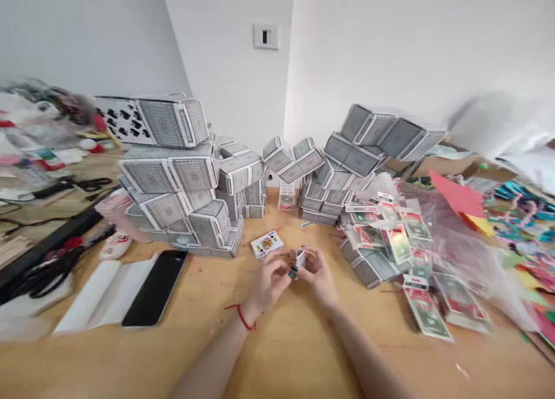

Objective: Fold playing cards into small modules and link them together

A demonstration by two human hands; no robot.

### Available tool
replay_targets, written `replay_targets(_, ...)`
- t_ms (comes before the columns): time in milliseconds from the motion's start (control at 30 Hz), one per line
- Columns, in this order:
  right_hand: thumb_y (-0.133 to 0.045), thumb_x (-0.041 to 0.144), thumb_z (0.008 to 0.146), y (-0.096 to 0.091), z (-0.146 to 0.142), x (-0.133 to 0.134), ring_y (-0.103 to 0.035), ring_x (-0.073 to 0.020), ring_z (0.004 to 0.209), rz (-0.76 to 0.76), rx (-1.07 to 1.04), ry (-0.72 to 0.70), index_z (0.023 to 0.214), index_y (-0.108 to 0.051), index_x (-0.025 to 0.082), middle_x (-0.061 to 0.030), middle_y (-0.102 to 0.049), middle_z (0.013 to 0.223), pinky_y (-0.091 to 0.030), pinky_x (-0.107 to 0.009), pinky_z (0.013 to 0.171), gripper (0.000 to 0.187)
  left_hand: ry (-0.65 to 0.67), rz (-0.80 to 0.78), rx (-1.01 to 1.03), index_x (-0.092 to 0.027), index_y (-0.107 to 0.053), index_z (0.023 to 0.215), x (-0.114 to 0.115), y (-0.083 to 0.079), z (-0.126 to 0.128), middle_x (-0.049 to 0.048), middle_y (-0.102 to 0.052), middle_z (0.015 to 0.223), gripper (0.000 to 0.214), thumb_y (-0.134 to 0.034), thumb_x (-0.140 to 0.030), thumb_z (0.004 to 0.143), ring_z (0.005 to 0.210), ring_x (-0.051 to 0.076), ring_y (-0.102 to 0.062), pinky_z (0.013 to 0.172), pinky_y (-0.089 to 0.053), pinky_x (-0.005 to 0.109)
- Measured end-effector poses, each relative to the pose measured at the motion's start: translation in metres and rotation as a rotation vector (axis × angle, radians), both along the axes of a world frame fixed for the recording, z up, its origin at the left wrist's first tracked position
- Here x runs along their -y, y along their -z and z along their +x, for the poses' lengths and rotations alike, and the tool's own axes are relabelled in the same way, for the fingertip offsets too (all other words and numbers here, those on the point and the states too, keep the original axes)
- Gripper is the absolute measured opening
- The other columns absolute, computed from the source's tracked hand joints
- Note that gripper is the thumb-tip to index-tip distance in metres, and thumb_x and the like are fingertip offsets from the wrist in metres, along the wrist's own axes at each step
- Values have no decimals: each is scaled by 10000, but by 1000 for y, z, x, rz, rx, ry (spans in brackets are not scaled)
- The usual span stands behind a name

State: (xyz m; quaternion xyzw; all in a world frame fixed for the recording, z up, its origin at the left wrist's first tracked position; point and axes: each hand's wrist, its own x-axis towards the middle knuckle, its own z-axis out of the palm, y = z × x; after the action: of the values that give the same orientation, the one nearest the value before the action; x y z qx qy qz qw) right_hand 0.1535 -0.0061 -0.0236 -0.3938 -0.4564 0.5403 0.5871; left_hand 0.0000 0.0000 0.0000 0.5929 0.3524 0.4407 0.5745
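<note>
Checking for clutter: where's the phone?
In the head view, the phone lies on the left side of the table, well left of the left hand, just right of the white paper.

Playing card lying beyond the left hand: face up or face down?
Face up. The playing card on the table beyond the left hand shows a court figure and black corner pips; suit too small to tell.

Black phone (pixel 155 289) flat on the wooden counter (pixel 208 353), left side, just beside a creased white paper (pixel 108 294). Dark cable (pixel 58 266) looped farther left. White switch plate (pixel 266 36) on the wall (pixel 229 69). Right side: red sheet (pixel 457 192), crumpled clear plastic (pixel 470 246), bright multicoloured scraps (pixel 526 211); pale bundle (pixel 503 121) behind, blurred.
</note>
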Motion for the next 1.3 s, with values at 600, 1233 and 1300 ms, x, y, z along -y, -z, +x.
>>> replay_targets(600, -656, 347, 659, -6, 5, -2, -471, -231, 1075, -7, 46, -12, 1132, -474, 239, -94, -507, 1179, -366, -409, 908, 518, 149, -279, 137, -169, -542, 1077, -18, 5, 1, 86, -567, 1127, 508, -691, -170, 591, 1026, 216, -525, 930, -371, 392)
replay_targets(1233, -680, 279, 644, -7, 11, 0, -491, -96, 509, -124, -92, -278, 1074, -473, 214, 28, -502, 655, -421, -217, 453, 482, 107, 52, -59, -176, -417, 1201, -12, 22, 4, 130, -486, 1207, 582, -623, -133, 659, 1061, 227, -504, 899, -424, 396)
replay_targets(1300, -651, 311, 675, -6, 10, 0, -489, -88, 480, -154, -104, -267, 1061, -483, 207, 28, -508, 645, -421, -217, 444, 434, 74, 121, -137, -186, -423, 1194, -13, 21, 4, 119, -486, 1207, 567, -617, -138, 663, 1071, 221, -495, 904, -422, 390)
